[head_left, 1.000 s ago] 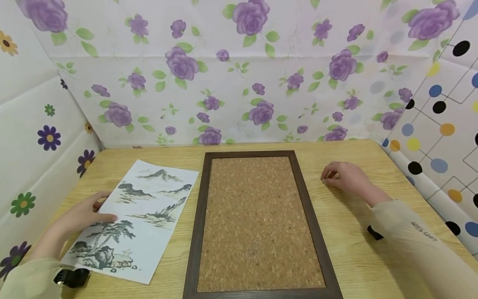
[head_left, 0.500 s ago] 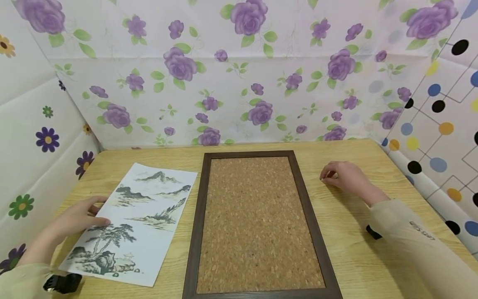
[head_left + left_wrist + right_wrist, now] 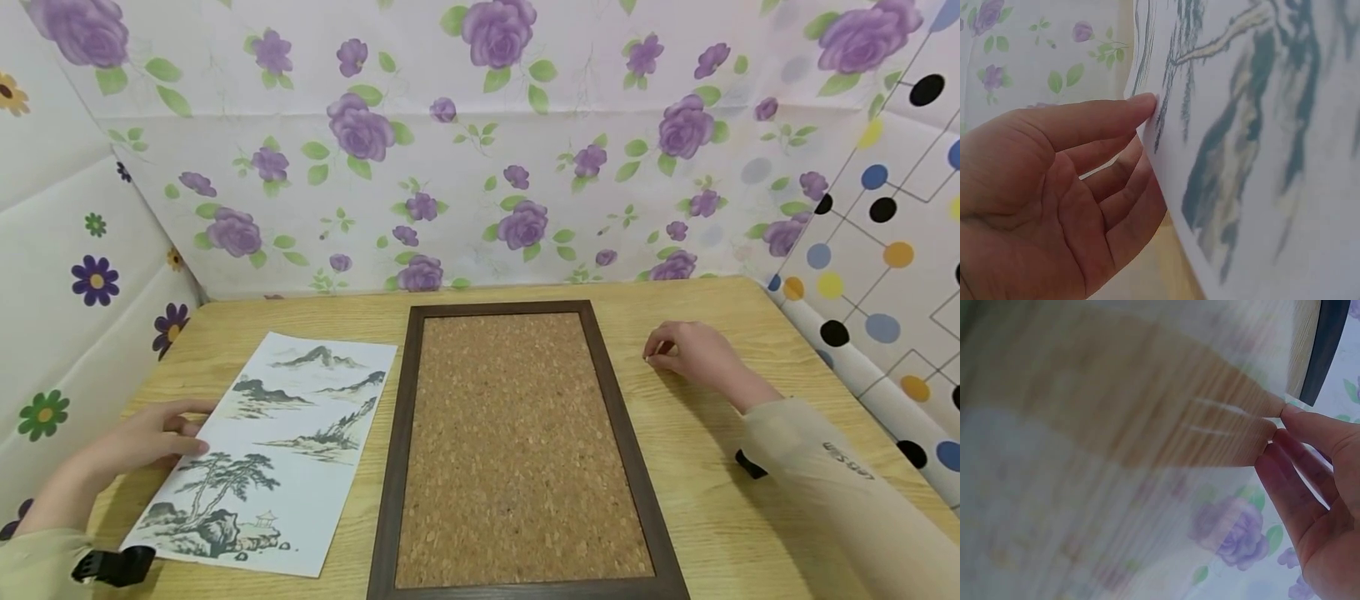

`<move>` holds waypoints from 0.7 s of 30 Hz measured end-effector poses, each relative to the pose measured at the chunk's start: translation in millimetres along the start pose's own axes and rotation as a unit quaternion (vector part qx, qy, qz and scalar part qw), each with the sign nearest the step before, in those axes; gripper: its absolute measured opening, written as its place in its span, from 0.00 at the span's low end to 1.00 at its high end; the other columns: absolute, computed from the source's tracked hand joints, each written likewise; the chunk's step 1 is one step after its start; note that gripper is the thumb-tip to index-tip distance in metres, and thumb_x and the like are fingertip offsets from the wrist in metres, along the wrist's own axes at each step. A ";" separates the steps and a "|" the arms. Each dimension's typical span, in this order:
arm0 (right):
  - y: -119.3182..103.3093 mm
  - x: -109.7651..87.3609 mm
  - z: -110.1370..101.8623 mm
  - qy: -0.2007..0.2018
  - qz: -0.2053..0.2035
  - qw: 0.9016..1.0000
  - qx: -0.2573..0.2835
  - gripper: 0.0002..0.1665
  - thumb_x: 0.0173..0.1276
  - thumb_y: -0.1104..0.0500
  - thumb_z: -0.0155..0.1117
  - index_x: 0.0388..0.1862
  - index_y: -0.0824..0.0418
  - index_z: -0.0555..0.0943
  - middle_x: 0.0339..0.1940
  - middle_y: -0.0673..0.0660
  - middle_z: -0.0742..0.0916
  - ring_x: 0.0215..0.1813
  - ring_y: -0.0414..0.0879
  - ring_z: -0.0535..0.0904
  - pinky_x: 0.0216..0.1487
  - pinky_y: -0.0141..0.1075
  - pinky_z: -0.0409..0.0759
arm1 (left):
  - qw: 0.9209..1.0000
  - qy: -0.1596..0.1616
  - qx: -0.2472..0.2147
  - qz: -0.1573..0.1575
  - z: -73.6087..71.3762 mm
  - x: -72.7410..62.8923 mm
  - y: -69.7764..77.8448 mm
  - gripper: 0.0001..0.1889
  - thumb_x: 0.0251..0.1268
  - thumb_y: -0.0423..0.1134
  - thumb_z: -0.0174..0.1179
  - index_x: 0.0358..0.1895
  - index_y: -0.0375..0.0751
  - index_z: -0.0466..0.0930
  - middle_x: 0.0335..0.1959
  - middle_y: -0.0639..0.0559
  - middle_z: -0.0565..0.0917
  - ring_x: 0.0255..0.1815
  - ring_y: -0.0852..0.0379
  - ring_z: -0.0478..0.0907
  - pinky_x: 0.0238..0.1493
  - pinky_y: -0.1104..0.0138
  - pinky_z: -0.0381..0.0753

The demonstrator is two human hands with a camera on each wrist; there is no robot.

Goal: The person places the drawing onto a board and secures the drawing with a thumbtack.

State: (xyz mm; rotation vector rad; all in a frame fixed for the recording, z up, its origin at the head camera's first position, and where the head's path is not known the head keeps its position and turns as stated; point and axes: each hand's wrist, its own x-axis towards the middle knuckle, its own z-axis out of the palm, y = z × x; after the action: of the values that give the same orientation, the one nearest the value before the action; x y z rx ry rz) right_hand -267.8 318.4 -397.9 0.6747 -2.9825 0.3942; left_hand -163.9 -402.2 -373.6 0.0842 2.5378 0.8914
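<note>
1. Head view, nearest: a dark-framed cork board (image 3: 525, 454) stretches from 6 o'clock toward the middle of the table (image 3: 693, 500).
2. At the board's 9 o'clock, a printed landscape sheet (image 3: 262, 454) lies slanted, its upper corner just beside the frame; the strip of table between them widens toward the near side.
3. Reaching in from 8 o'clock, the left hand (image 3: 142, 437) pinches the sheet's 9 o'clock edge, thumb on the printed face, fingers behind.
4. At the board's 2 o'clock, with table between it and the frame, the right hand (image 3: 693, 354) rests, fingers loosely bent, fingertips close to the thumb.
5. At 12 o'clock, a thin band of table separates the board's far rail from the flowered backdrop (image 3: 465, 179).
</note>
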 end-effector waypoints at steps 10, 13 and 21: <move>-1.5 -0.9 -1.7 0.004 -0.001 1.000 -0.001 0.02 0.64 0.59 0.71 0.35 0.56 0.87 0.36 0.52 0.89 0.36 0.46 0.85 0.37 0.45 0.85 | 0.999 -0.014 -0.040 -0.014 0.0 -0.5 -8.6 0.39 0.72 0.43 0.57 0.75 0.23 0.50 0.54 0.37 0.78 0.40 0.67 0.79 0.41 0.68 0.85; -1.9 -1.1 -1.9 0.004 -0.001 1.000 -0.003 0.03 0.64 0.59 0.71 0.35 0.57 0.86 0.36 0.52 0.89 0.36 0.46 0.85 0.37 0.45 0.85 | 0.999 -0.016 -0.050 -0.012 0.6 -1.2 -9.6 0.39 0.73 0.43 0.56 0.75 0.24 0.49 0.53 0.38 0.77 0.41 0.66 0.79 0.41 0.67 0.85; -1.8 -0.8 -1.4 0.003 0.004 1.000 -0.004 0.02 0.63 0.60 0.71 0.34 0.57 0.86 0.35 0.53 0.89 0.36 0.46 0.85 0.37 0.44 0.85 | 0.997 -0.005 -0.073 -0.021 -1.7 -4.1 -11.3 0.37 0.73 0.44 0.56 0.76 0.29 0.51 0.46 0.51 0.77 0.31 0.64 0.73 0.34 0.68 0.80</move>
State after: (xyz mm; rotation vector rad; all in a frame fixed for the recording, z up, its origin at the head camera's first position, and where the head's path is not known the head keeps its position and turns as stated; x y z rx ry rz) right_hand -266.3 317.6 -396.3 0.6586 -2.9805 0.3828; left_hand -160.0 -413.0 -377.8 -0.0097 2.4477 1.0523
